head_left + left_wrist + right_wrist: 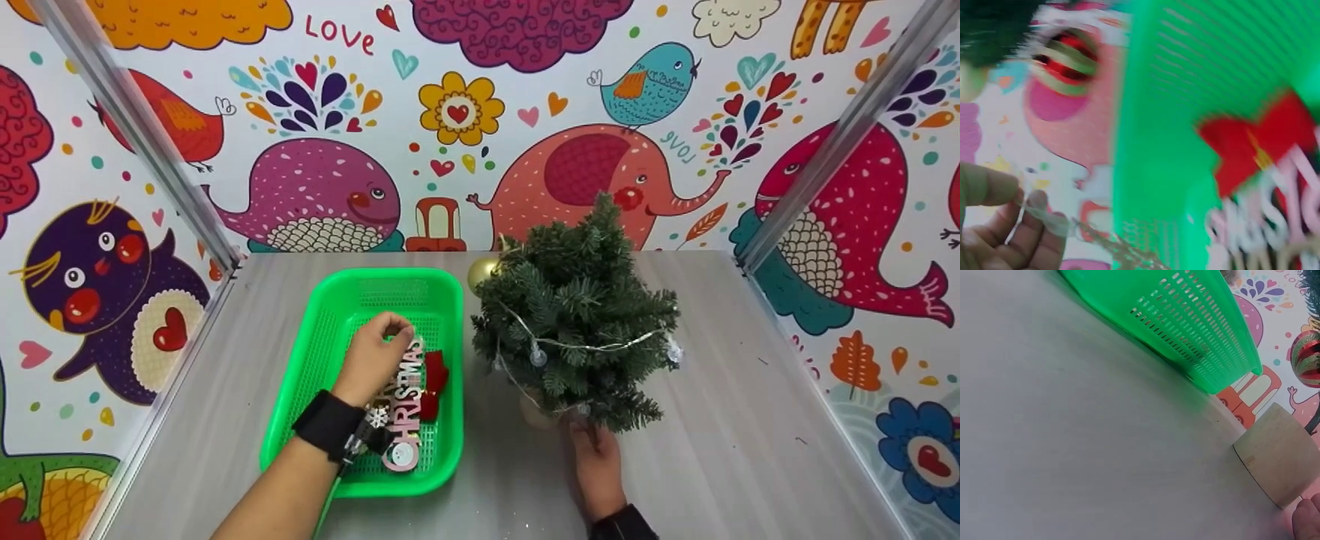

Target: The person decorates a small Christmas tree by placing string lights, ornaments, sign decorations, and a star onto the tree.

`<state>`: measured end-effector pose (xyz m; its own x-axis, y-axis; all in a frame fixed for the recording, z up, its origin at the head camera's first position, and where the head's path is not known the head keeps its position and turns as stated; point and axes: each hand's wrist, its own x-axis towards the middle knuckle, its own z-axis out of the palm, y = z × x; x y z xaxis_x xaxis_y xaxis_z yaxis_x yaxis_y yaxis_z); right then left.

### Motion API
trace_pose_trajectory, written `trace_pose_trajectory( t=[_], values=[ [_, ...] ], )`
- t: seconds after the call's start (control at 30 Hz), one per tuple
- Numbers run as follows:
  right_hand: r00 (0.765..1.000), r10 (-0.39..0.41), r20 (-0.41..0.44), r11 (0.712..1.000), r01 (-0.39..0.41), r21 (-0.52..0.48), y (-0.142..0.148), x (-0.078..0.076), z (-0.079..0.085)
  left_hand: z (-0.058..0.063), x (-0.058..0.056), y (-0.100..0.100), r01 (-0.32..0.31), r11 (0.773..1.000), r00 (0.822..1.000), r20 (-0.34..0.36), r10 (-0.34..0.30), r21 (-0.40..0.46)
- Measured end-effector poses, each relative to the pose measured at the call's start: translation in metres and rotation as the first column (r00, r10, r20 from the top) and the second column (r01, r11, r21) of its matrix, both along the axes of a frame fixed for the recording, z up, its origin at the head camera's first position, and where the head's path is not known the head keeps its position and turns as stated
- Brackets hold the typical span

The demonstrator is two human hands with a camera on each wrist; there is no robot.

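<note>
My left hand [373, 356] is over the green basket [289, 405], thumb and fingers pinching a thin translucent strip [1053, 220] that runs to a glittery gold-brown piece [1123, 250], blurred in the left wrist view. In the basket lie a pink-and-white CHRISTMAS letter sign [407, 397] and a red bow [1255, 140]. My right hand [598, 469] is under the front lower branches of a small Christmas tree [577, 300], its fingertips [1307, 520] beside the round wooden base [1278, 455]. Branches hide what those fingers touch.
A string of lights [592, 346] wraps the tree. A gold ball [484, 276] hangs at its left, and a striped red-and-gold ball [1307, 360] hangs there too. Behind the grey table [712, 450] stands a cartoon-printed wall [517, 161], with metal posts [832, 142] at the corners.
</note>
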<state>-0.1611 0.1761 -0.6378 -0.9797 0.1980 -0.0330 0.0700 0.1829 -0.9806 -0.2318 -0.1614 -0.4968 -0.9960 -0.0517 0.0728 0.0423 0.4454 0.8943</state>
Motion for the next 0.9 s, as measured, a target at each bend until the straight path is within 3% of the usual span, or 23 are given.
trace_pose_trajectory(
  t=[0.1,0.23,0.33,0.4,0.47,0.53,0.6,0.7,0.77,0.8,0.83,0.87,0.9],
  values=[
    [1.000,-0.008,-0.013,1.000,0.007,-0.003,0.001,0.010,0.000,0.017,0.008,0.006,0.021,0.990,0.999,-0.032,-0.017,0.138],
    [0.996,-0.046,-0.075,0.998,0.049,0.046,-0.006,0.022,0.002,0.039,0.023,0.020,0.088,0.956,0.995,-0.071,-0.071,0.278],
    [0.981,-0.040,-0.190,0.993,0.059,0.100,-0.017,0.034,0.003,0.054,0.039,0.033,0.173,0.940,0.984,-0.082,-0.156,0.294],
    [0.952,0.005,-0.306,0.992,0.035,0.124,-0.027,0.043,0.007,0.063,0.052,0.040,0.238,0.935,0.971,-0.095,-0.221,0.261],
    [0.904,0.088,-0.419,0.990,-0.033,0.136,-0.036,0.053,0.017,0.071,0.066,0.047,0.299,0.927,0.953,-0.114,-0.279,0.227],
    [0.830,0.181,-0.528,0.981,-0.119,0.150,-0.043,0.060,0.034,0.078,0.081,0.053,0.365,0.910,0.929,-0.146,-0.341,0.198],
    [0.725,0.258,-0.639,0.966,-0.216,0.144,-0.046,0.063,0.055,0.081,0.095,0.061,0.441,0.881,0.893,-0.182,-0.411,0.172],
    [0.542,0.326,-0.774,0.919,-0.374,0.125,-0.047,0.063,0.085,0.080,0.116,0.073,0.568,0.810,0.817,-0.217,-0.534,0.144],
    [0.443,0.348,-0.827,0.880,-0.458,0.125,-0.047,0.063,0.099,0.075,0.126,0.082,0.632,0.767,0.768,-0.226,-0.600,0.112],
    [0.418,0.360,-0.834,0.864,-0.487,0.128,-0.047,0.063,0.104,0.072,0.129,0.086,0.652,0.752,0.751,-0.220,-0.622,0.099],
    [0.409,0.367,-0.836,0.855,-0.503,0.130,-0.047,0.064,0.108,0.068,0.132,0.090,0.664,0.742,0.740,-0.212,-0.638,0.088],
    [0.422,0.371,-0.827,0.853,-0.506,0.124,-0.047,0.065,0.111,0.064,0.134,0.093,0.671,0.737,0.735,-0.206,-0.646,0.082],
    [0.459,0.371,-0.807,0.861,-0.496,0.114,-0.047,0.068,0.112,0.060,0.135,0.096,0.669,0.740,0.737,-0.196,-0.647,0.075]
  ],
)
